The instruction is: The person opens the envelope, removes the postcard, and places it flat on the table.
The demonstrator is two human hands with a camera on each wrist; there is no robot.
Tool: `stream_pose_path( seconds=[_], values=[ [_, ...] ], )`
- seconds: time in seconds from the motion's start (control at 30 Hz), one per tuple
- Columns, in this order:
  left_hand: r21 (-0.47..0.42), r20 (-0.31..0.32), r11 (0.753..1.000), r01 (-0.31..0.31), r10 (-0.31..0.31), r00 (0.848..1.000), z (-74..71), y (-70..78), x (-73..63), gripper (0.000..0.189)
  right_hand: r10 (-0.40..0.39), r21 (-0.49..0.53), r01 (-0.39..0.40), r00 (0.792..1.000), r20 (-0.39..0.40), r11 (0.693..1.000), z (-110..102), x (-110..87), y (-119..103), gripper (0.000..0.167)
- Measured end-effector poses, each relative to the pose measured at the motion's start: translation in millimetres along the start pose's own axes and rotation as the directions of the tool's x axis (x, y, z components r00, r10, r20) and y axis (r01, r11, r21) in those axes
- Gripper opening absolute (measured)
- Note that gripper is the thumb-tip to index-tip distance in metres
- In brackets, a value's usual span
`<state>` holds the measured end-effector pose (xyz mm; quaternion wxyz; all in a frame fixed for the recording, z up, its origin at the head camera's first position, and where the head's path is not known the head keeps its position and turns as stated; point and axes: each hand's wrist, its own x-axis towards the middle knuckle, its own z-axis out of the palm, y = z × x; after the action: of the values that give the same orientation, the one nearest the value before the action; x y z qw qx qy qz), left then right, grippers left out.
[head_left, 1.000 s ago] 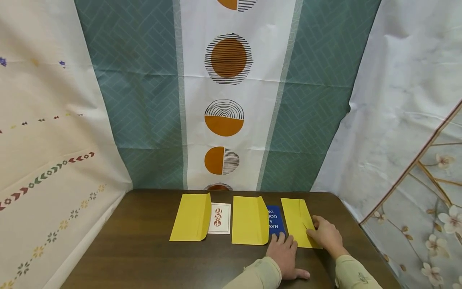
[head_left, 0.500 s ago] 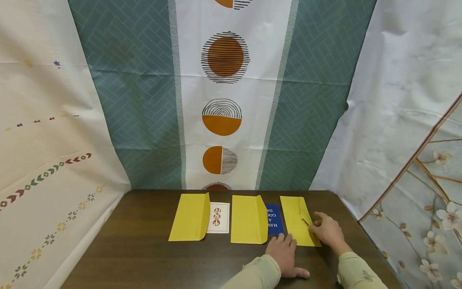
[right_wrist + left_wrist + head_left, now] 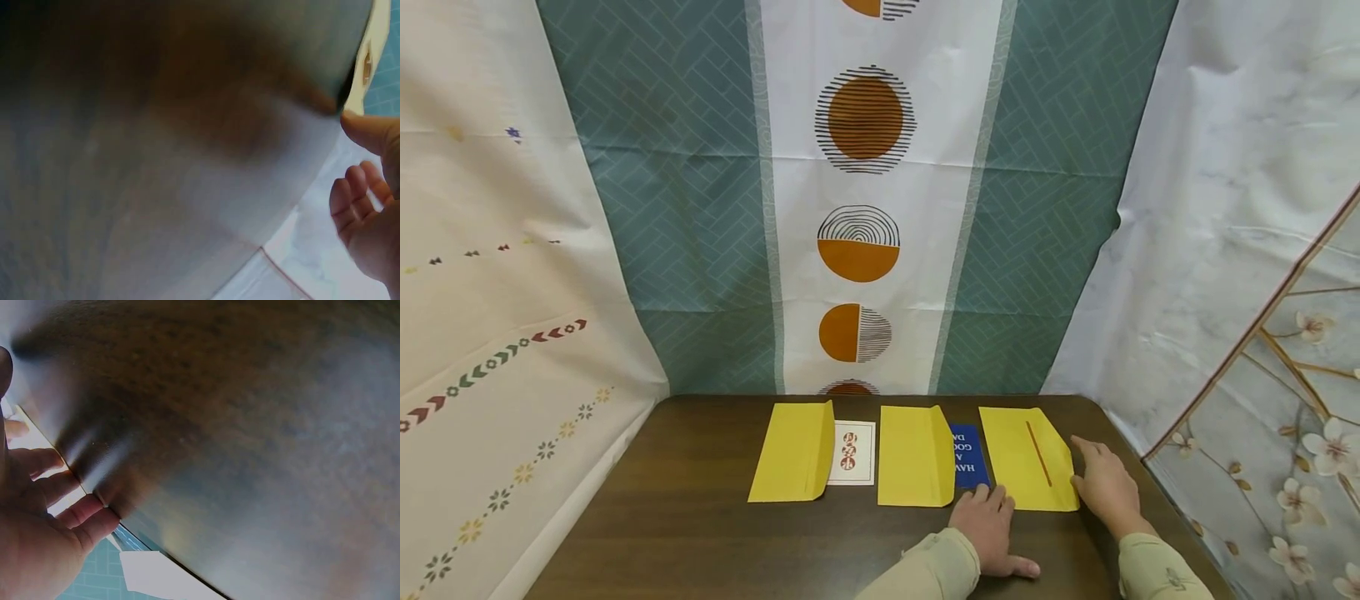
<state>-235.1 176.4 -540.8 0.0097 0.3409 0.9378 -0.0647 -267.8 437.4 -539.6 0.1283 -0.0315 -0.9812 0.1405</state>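
Note:
At the table's right, a yellow envelope (image 3: 1015,467) lies with its flap (image 3: 1062,462) folded out to the right. A narrow reddish-brown strip (image 3: 1039,454) runs slantwise near the flap's fold. My right hand (image 3: 1107,487) is beside the flap; in the right wrist view its thumb (image 3: 369,128) is right at the envelope's edge, with the other fingers held apart from it. My left hand (image 3: 987,529) rests with fingers extended, fingertips by the envelope's lower left corner. They are close below a blue card (image 3: 970,457) with white lettering, partly covered by the middle envelope (image 3: 913,457).
Farther left lies another yellow envelope (image 3: 790,454), its flap also out, with a white card (image 3: 852,454) bearing red characters beside it. Everything sits on a dark wooden table (image 3: 737,550). Patterned cloths (image 3: 715,250) hang behind and at both sides.
The right envelope's flap, folded in before, now lies opened out to the right, and the reddish-brown strip shows. My right hand has moved slightly right with it. The left hand stays put.

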Motion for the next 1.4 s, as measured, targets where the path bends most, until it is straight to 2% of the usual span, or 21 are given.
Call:
stream_pose_path(
  seconds=[0.07,0.17,0.33,0.53,0.63,0.8,0.93,1.07,1.23,1.4],
  values=[
    [0.001,-0.004,1.0,0.0,0.0,1.0,-2.4,-0.6,-1.2,0.094,-0.086,-0.035,0.085,0.996,-0.03,0.996,3.6,0.5,0.6,0.063],
    [0.001,-0.006,1.0,-0.001,0.001,1.0,-4.9,-1.3,-2.6,0.094,-0.158,-0.038,0.158,0.987,-0.009,0.987,6.3,2.6,-1.2,0.06],
    [-0.006,-0.008,1.0,-0.003,0.003,1.0,-1.0,-1.2,-0.5,0.094,-0.142,0.065,0.136,0.984,0.105,0.989,6.1,6.0,-2.9,0.07],
    [-0.007,-0.009,1.0,0.003,-0.003,1.0,8.1,-0.2,5.2,0.095,-0.078,0.254,0.026,0.977,0.197,0.967,5.9,11.3,-0.2,0.065],
    [0.003,-0.006,1.0,0.009,-0.009,1.0,10.3,-0.1,8.2,0.096,-0.043,0.356,-0.057,0.963,0.266,0.933,3.0,14.8,-1.2,0.067],
    [0.009,-0.007,1.0,0.011,-0.011,1.0,14.4,0.2,12.2,0.096,0.002,0.46,-0.181,0.932,0.363,0.87,-4.2,18.4,-5.5,0.07],
    [0.001,-0.013,1.0,0.003,-0.003,1.0,14.1,0.1,11.4,0.096,0.047,0.49,-0.276,0.903,0.428,0.827,-7.2,20.8,-8.4,0.067],
    [-0.02,-0.007,1.0,-0.002,0.002,1.0,6.0,-1.8,5.2,0.094,0.091,0.486,-0.344,0.877,0.471,0.803,-6.3,23.3,-9.8,0.071],
    [-0.044,-0.004,0.999,-0.01,0.01,1.0,-7.1,-4.2,-2.8,0.091,0.135,0.483,-0.397,0.861,0.49,0.78,-6.3,24.5,-12.7,0.079],
    [-0.058,0.007,0.998,-0.014,0.015,1.0,-7.9,-4.5,-2.4,0.091,0.153,0.502,-0.434,0.849,0.506,0.748,-8.5,23.5,-16.7,0.078]
  ],
)
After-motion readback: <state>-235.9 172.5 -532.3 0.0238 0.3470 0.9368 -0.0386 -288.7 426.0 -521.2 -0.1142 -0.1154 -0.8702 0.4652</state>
